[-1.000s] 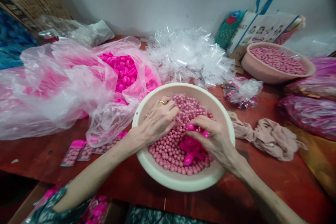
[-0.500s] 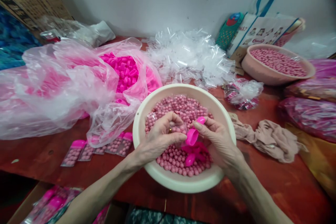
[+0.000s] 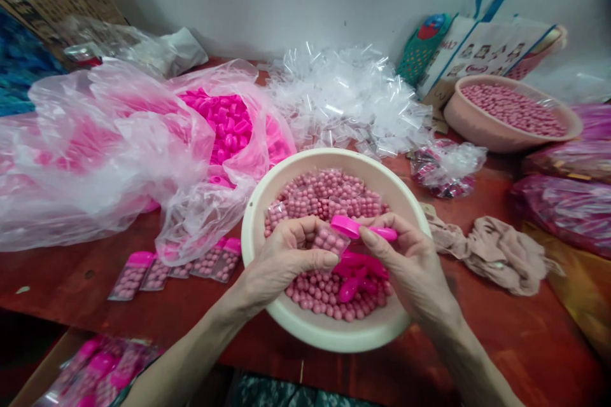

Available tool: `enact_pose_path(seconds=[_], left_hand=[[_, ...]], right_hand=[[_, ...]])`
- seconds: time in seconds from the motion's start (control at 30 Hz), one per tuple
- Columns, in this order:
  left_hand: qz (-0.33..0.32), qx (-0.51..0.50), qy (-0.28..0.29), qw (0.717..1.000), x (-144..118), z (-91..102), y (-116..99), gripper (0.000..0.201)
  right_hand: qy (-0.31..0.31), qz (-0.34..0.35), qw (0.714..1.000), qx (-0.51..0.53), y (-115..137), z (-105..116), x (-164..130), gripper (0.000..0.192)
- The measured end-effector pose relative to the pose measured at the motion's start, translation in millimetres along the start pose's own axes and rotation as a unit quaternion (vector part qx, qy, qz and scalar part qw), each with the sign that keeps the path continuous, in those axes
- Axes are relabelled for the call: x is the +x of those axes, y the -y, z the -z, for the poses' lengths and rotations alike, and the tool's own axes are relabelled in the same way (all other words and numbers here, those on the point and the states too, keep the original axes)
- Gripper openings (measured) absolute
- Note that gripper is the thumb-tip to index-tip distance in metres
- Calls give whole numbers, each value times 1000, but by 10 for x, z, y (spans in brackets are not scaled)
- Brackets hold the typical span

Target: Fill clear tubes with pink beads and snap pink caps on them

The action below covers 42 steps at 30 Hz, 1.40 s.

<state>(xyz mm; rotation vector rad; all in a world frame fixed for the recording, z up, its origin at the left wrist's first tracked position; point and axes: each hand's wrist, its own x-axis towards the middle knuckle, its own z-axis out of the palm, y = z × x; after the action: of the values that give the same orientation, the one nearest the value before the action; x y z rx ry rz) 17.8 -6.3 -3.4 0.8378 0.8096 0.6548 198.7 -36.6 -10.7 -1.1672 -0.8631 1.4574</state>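
Observation:
My left hand pinches a small clear container filled with pink balls, above a cream basin. In my right hand, thumb and fingers grip a pink plastic cap; its ring-shaped end faces the container's upper end, close to it. Whether the two touch I cannot tell. Loose pink balls and several filled clear containers lie inside the cream basin. More pink caps rest on the balls below my right hand.
Capped containers lie in a row at left, beside a plastic bag of pink caps. Behind the basin is a heap of clear containers. At right are a pink basin of balls and a crumpled cloth.
My right hand has turned the cap, raising its ring end to lie nearly level. The container in my left hand now shows more clearly, tilted beside the cap. The view has shifted slightly.

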Motion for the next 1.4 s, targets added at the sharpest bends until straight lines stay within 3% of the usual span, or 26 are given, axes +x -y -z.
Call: enact_pose_path(seconds=[0.3, 0.43, 0.57, 0.67, 0.83, 1.03, 1.17, 1.27, 1.4], left_hand=[[7, 26, -21, 999, -58, 10, 25, 19], [-24, 63, -51, 996, -62, -5, 29, 20], [-45, 91, -45, 994, -51, 4, 39, 18], [-53, 135, -40, 989, -53, 9, 51, 17], [-99, 260, -50, 959, -68, -23, 74, 5], [-149, 364, -87, 915, -35, -58, 120, 10], [-126, 332, -83, 931, -21, -52, 122, 11], [-102, 277, -45, 954, -25, -45, 96, 21], [-53, 259, -8, 964, -50, -41, 40, 26]], right_hand=[[-43, 69, 992, -99, -3, -1, -25, 11], [-14, 95, 987, -130, -27, -27, -46, 6], [25, 58, 989, -133, -17, -31, -59, 8], [8, 14, 995, -102, -5, -20, -56, 11], [2, -4, 998, -59, -28, 27, -39, 22], [36, -15, 998, -59, -70, 89, -33, 23], [42, -9, 994, -96, -63, 87, -55, 22], [69, -6, 988, -138, -48, 74, -75, 20], [92, 24, 977, -189, -27, 72, -85, 18]])
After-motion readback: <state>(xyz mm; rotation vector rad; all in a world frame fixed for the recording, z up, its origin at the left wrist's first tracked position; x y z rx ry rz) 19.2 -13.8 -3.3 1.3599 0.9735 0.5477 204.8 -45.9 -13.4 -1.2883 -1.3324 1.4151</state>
